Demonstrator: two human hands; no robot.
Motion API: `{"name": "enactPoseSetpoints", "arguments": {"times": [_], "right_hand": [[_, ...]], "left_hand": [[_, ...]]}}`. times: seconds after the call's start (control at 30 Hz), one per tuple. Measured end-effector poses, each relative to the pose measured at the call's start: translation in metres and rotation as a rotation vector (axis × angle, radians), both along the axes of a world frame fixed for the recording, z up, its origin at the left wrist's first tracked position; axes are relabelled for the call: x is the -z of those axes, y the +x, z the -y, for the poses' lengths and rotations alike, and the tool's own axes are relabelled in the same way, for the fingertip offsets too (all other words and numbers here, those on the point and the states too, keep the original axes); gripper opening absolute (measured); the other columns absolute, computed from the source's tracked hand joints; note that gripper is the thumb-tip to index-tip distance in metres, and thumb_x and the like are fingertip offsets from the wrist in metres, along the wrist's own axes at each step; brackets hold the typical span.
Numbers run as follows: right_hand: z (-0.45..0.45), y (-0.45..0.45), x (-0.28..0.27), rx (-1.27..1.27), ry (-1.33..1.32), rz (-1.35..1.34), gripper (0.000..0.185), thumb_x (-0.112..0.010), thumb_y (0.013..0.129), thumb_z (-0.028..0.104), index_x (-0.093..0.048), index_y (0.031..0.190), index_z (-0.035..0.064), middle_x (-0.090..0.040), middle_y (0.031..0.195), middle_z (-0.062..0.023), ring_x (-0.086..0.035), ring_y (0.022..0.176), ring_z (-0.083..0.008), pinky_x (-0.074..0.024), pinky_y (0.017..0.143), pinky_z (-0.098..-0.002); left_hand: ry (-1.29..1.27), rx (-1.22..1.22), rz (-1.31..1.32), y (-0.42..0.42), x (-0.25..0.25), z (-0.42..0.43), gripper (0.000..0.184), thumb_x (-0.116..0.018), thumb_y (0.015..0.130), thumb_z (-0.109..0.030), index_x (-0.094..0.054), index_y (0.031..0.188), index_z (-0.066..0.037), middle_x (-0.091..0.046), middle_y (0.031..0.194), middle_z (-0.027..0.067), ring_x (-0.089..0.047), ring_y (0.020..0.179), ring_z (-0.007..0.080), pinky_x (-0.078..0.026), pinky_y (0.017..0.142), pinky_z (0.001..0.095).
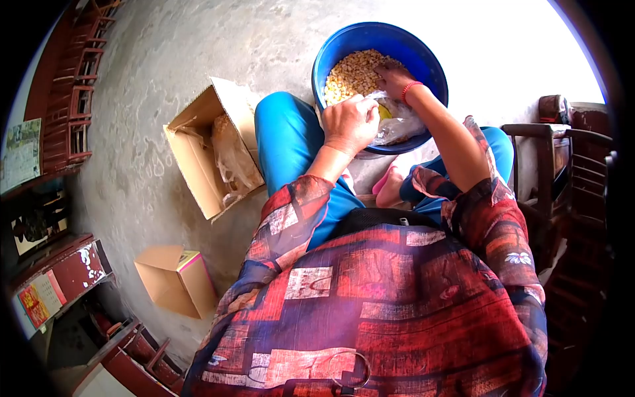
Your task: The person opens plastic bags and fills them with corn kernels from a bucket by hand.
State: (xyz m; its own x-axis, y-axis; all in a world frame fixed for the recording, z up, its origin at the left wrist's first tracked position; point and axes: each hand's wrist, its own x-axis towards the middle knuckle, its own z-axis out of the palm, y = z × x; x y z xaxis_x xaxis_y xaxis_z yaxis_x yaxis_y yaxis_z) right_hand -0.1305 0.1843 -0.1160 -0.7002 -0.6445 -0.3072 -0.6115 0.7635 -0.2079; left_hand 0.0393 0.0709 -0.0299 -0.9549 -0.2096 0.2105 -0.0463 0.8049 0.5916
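Observation:
A round blue tub point(423, 58) stands on the floor in front of my knees, with yellow and whitish kernels point(354, 76) in it. My left hand point(352, 122) is closed at the tub's near left rim, gripping the edge of a clear plastic bag point(400, 124). Something yellow shows through the bag, which lies at the near side inside the tub. My right hand point(395, 78), with a red bracelet point(410, 86) at the wrist, reaches into the kernels; its fingertips are partly hidden there, so what they hold is unclear.
An open cardboard box point(192, 162) with a filled plastic bag point(231, 159) stands left of my knee. A smaller open box point(169, 281) is on the floor below it. Wooden chairs point(552, 159) stand at the right, more furniture along the left.

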Motion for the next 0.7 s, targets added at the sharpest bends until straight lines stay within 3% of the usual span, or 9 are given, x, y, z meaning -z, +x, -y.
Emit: {"name": "enactPoseSetpoints", "arguments": {"times": [0.17,0.23,0.27,0.33,0.37,0.5,0.63,0.7], "right_hand": [[-0.008,0.004,-0.011,0.099,-0.086,0.28,0.039,-0.048,0.083,0.024,-0.049,0.117,0.006,-0.054,0.109,-0.0213,-0.05,0.106,-0.0322,-0.035,0.094,-0.0371],[-0.011,0.001,-0.005,0.325,-0.405,0.329,0.034,-0.051,0.083,0.027,-0.055,0.108,0.004,-0.06,0.092,-0.0146,-0.058,0.081,-0.0242,-0.0466,0.073,-0.0337],[-0.012,-0.005,-0.004,0.325,-0.408,0.327,0.034,-0.051,0.083,0.027,-0.055,0.108,0.004,-0.06,0.092,-0.0146,-0.058,0.081,-0.0242,-0.0466,0.073,-0.0337],[-0.008,-0.011,-0.028,0.804,-0.867,1.155,0.027,-0.054,0.08,0.031,-0.058,0.087,0.0057,-0.058,0.074,-0.0049,-0.049,0.054,-0.0121,-0.0381,0.043,-0.0235],[-0.001,-0.002,-0.04,0.898,-1.014,1.205,0.024,-0.052,0.083,0.032,-0.057,0.081,0.0082,-0.05,0.065,-0.0005,-0.035,0.046,-0.0055,-0.0227,0.036,-0.0166],[0.0,0.013,-0.066,0.714,-1.257,1.501,0.023,-0.047,0.086,0.026,-0.057,0.084,0.0053,-0.054,0.068,-0.0021,-0.041,0.05,-0.0078,-0.0296,0.04,-0.0177],[0.003,0.033,-0.078,0.716,-1.455,1.442,0.023,-0.042,0.088,0.022,-0.056,0.089,0.0041,-0.058,0.074,-0.0053,-0.047,0.054,-0.0106,-0.034,0.043,-0.0194],[0.004,0.046,-0.084,0.677,-1.519,1.481,0.023,-0.041,0.088,0.022,-0.056,0.088,0.0039,-0.058,0.076,-0.0058,-0.051,0.06,-0.0124,-0.0407,0.049,-0.0222]], "left_hand": [[0.02,-0.006,-0.005,0.0,-0.004,-0.001,0.012,-0.062,0.069,-0.027,-0.066,0.077,-0.018,-0.061,0.071,0.0017,-0.06,0.064,0.0243,-0.047,0.055,0.0355],[0.017,0.005,0.01,0.001,-0.01,-0.002,0.015,-0.062,0.069,-0.028,-0.065,0.081,-0.018,-0.061,0.074,0.0016,-0.06,0.065,0.0243,-0.048,0.056,0.0355],[0.017,0.016,0.029,0.002,-0.012,-0.002,0.019,-0.063,0.069,-0.028,-0.065,0.084,-0.018,-0.061,0.076,0.0015,-0.06,0.066,0.0244,-0.048,0.057,0.0356],[-0.001,0.019,0.029,0.001,-0.017,0.0,0.023,-0.063,0.069,-0.027,-0.064,0.09,-0.018,-0.061,0.079,0.0016,-0.06,0.068,0.0243,-0.048,0.058,0.0357],[-0.015,0.022,0.029,0.001,-0.018,0.0,0.027,-0.063,0.068,-0.025,-0.062,0.095,-0.018,-0.061,0.082,0.0018,-0.061,0.069,0.0243,-0.049,0.06,0.0359],[-0.004,-0.005,0.025,-0.002,-0.004,0.001,0.033,-0.057,0.07,-0.012,-0.059,0.102,-0.016,-0.061,0.086,0.0047,-0.06,0.072,0.0267,-0.048,0.063,0.0384],[-0.062,-0.039,-0.041,-0.003,-0.002,0.001,0.031,-0.052,0.07,-0.005,-0.058,0.1,-0.01,-0.059,0.082,0.0085,-0.06,0.069,0.0277,-0.047,0.059,0.0393],[-0.061,-0.061,-0.048,-0.004,-0.003,-0.001,0.031,-0.051,0.07,-0.005,-0.058,0.1,-0.01,-0.059,0.081,0.0084,-0.06,0.069,0.0277,-0.047,0.059,0.0392]]}}
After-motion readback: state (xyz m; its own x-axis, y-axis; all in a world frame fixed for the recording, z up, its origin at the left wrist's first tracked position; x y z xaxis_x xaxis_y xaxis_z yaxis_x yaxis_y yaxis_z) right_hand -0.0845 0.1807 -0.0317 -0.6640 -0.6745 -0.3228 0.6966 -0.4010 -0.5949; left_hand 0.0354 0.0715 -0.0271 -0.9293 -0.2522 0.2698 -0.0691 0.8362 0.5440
